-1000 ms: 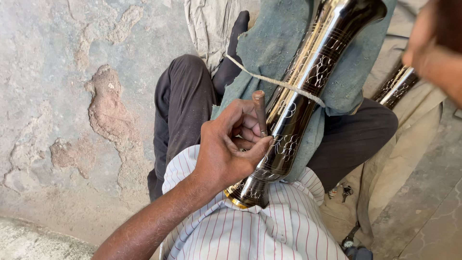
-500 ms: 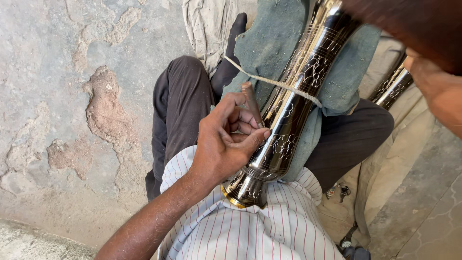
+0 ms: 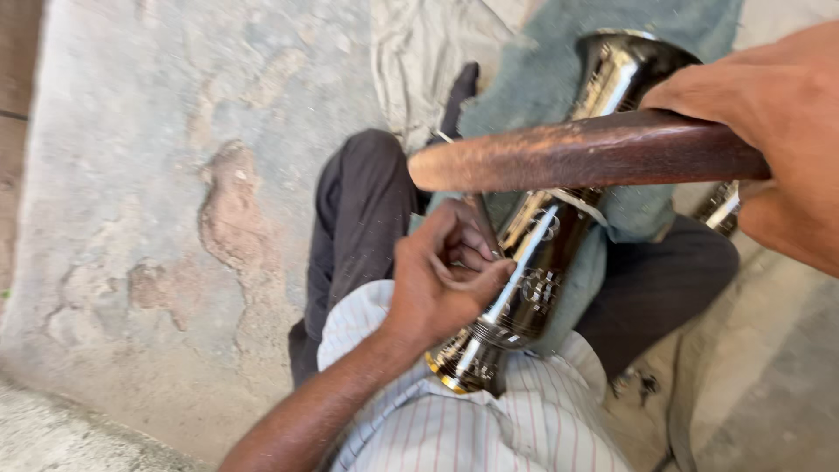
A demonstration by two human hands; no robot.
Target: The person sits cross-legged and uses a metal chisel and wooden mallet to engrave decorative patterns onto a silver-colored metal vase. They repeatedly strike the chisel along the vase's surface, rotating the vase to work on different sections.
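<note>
Wooden mallet (image 3: 577,157) now raised over the engraved metal vase (image 3: 533,262)
Right hand (image 3: 778,140) has swung it up, fist closed on the handle; left hand (image 3: 446,271) stays pinched on a small tool against the vase on the lap cloth (image 3: 533,87).

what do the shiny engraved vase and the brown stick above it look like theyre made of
The tall dark engraved vase looks like polished metal: mirror-bright highlights, pale incised patterns, and a brass-coloured rim at its near end. The brown rounded stick in the right hand looks like worn wood, matt and reddish with rubbed patches, though motion blur leaves that uncertain.
</note>
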